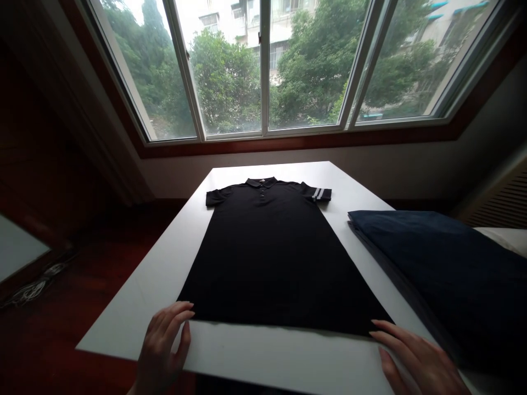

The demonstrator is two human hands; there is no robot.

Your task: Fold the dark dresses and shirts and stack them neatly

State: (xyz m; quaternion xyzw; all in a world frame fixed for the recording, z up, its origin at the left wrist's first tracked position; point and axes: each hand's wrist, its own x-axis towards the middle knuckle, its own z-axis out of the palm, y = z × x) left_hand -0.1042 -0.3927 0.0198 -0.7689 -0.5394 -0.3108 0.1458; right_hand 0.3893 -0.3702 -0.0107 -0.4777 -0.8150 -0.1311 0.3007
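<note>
A black polo shirt (275,258) lies spread flat, front side up, its collar toward the window and its hem toward me. Two pale stripes mark the sleeve on the right. My left hand (164,340) rests at the hem's left corner, fingertips on the cloth and thumb held apart below the edge. At the right corner of the hem is my right hand (415,351), its fingers stretched out over the cloth edge with the thumb apart. Neither hand is gripping the fabric.
The shirt lies on a white table (135,296). Folded dark blue cloth (444,263) is piled on the table's right side, with something white (506,239) behind it. A wide window (263,71) stands beyond. Coiled cables (39,285) lie on the reddish floor at left.
</note>
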